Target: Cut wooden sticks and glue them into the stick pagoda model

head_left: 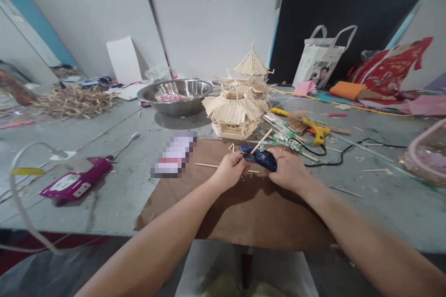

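My left hand (229,170) and my right hand (287,169) meet over a brown paper sheet (244,204), both with fingers curled shut. Between them lies a dark blue cutting tool (259,158), gripped mainly by my right hand. A thin wooden stick (261,141) pokes up out of the tool's jaws, and my left hand pinches at its near end. Just beyond the hands stands a pagoda model built of wooden sticks (240,102). A few loose sticks (209,165) lie on the paper.
A steel bowl (176,95) sits behind the model, a heap of sticks (75,101) far left. A yellow glue gun (315,130) with black cable lies right. A magenta device (75,184) and white cable lie left. Bags and coloured paper (383,74) crowd the back right.
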`<state>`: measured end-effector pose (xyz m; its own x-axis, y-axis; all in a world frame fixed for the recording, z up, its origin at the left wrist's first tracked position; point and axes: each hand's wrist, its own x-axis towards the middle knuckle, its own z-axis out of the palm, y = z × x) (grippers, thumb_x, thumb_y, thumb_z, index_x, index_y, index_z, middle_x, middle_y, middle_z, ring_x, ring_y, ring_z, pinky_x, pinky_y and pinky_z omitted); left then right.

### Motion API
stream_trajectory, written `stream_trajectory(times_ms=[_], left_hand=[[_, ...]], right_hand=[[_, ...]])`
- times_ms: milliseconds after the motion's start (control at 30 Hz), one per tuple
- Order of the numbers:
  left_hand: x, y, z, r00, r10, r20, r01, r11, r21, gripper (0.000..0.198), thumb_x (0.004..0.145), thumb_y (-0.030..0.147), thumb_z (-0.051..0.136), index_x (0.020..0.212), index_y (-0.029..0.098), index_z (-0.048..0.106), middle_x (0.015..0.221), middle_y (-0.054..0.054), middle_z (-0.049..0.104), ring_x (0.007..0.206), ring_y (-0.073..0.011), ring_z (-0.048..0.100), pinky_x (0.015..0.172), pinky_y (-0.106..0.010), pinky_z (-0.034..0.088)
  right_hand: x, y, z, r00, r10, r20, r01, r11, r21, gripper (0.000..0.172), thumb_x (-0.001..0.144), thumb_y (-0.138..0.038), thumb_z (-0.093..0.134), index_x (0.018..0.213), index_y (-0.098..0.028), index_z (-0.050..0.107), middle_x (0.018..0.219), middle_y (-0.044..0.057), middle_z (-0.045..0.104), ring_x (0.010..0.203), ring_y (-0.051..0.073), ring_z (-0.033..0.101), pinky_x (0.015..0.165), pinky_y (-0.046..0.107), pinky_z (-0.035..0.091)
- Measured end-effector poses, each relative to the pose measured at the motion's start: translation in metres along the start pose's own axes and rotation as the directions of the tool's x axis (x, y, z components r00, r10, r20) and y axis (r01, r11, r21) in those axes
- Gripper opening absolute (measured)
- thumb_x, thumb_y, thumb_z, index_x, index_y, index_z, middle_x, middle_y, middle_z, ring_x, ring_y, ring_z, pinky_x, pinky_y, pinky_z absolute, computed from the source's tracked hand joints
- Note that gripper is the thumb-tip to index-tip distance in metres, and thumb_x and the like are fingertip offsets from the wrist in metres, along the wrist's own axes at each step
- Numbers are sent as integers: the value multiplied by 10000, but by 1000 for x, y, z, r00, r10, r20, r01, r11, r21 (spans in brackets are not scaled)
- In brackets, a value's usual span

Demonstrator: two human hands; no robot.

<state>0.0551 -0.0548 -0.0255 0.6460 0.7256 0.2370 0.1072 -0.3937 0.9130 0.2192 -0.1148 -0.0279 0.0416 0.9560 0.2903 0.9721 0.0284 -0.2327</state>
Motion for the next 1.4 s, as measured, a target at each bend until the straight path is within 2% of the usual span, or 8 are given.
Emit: stream_trajectory(times_ms=[167, 500, 733, 867, 1100, 1300, 1400], left_hand=[[0, 0, 1, 1000, -2, -6, 2, 1000, 10, 348, 779, 341, 383, 487, 154, 406, 386, 55, 351, 390, -52, 310, 418, -180, 260], [-3, 2, 1, 998, 22, -52, -14, 990, 144, 321, 778, 342, 377, 529, 152, 448, 468, 38, 422, 440, -64, 364, 458, -181, 293], [0, -3, 1, 997, 34, -63, -26, 992, 122, 334, 775, 322, 381, 494, 149, 430, 455, 37, 422, 444, -60, 367, 471, -182, 299], [-1, -1, 0, 1000, -21, -17, 21, 1000, -10, 326, 761, 350, 405, 507, 148, 432, 426, 51, 402, 397, -45, 340, 423, -175, 278], [-3, 2, -3, 981, -143, 134, 168, 965, -200, 324, 729, 389, 470, 531, 134, 445, 409, 49, 420, 310, -19, 295, 317, -156, 192], [-1, 0, -8, 954, -165, 250, 232, 935, -270, 336, 701, 425, 504, 558, 123, 470, 408, 48, 438, 296, -18, 291, 291, -148, 196], [-1, 0, -10, 949, -176, 264, 248, 930, -272, 321, 696, 421, 513, 579, 123, 480, 405, 52, 438, 297, -21, 291, 289, -149, 198]], right_hand=[[-1, -2, -3, 1000, 4, 19, -4, 1000, -29, 407, 613, -286, 513, 1008, -190, 506, 904, 78, 619, 808, 226, 566, 672, 304, 395], [-2, -6, -7, 999, 19, 39, -15, 995, -95, 336, 626, -328, 500, 941, -213, 513, 794, 50, 642, 716, 214, 587, 606, 283, 380], [-1, -4, -6, 1000, 11, 17, -10, 999, -48, 399, 606, -284, 508, 996, -198, 510, 912, 70, 626, 810, 226, 575, 662, 298, 399], [0, -2, -5, 1000, -6, 14, 7, 1000, -20, 424, 602, -278, 505, 1017, -194, 509, 977, 76, 608, 842, 234, 567, 691, 313, 407], [-2, -1, -7, 999, -30, 21, 30, 999, 15, 426, 612, -295, 501, 1024, -187, 515, 998, 81, 602, 864, 236, 563, 710, 315, 409], [-3, -2, -9, 998, -35, 49, 35, 999, -7, 407, 617, -294, 502, 1012, -199, 518, 952, 60, 621, 840, 217, 570, 689, 286, 398], [-4, -3, -9, 997, -23, 77, 24, 1000, -19, 371, 623, -303, 495, 979, -204, 523, 908, 54, 633, 801, 212, 579, 658, 278, 394]])
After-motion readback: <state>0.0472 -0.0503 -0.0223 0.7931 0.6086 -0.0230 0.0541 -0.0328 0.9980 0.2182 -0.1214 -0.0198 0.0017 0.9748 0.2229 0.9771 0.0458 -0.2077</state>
